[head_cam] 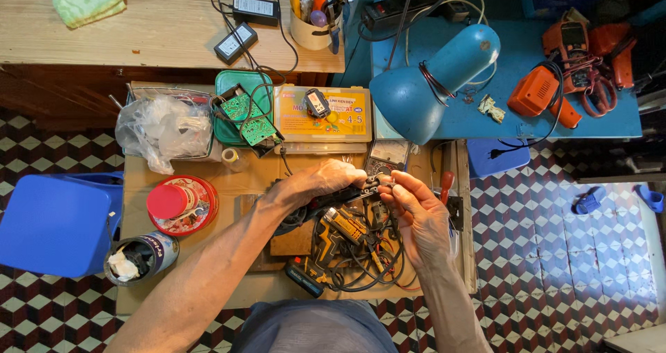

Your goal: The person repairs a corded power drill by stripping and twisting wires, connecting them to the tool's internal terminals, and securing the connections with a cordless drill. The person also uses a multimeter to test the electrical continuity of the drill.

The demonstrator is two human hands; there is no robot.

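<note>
At the far left a blue plastic stool (52,225) stands on the checked tile floor. Beside it, the cardboard-covered tabletop (208,283) carries a dark tin can stuffed with white rag (141,257) and a round red tin with a red cap on it (182,204). Further off lie a crumpled clear plastic bag (165,127) and a green circuit board resting on a green tray (247,115).

The left hand (320,181) is curled over and closed on a small dark metal part (375,182), which sits at mid-table, just above a tangle of black cables and a yellow-and-black power tool body (345,229). The right hand (415,209) meets it from the right, thumb and forefinger pinched on the same part, the other fingers loosely bent.

Judged from this grip, the work goes best with the left hand kept firm as the anchor while the right fingertips do the fine turning or seating. Holding the piece low over the tabletop would let any dropped screw land on the cardboard, not in the cables.

To the right a red-handled screwdriver (446,184) lies near, and a blue metal desk lamp (433,82) hangs over the far side.
</note>
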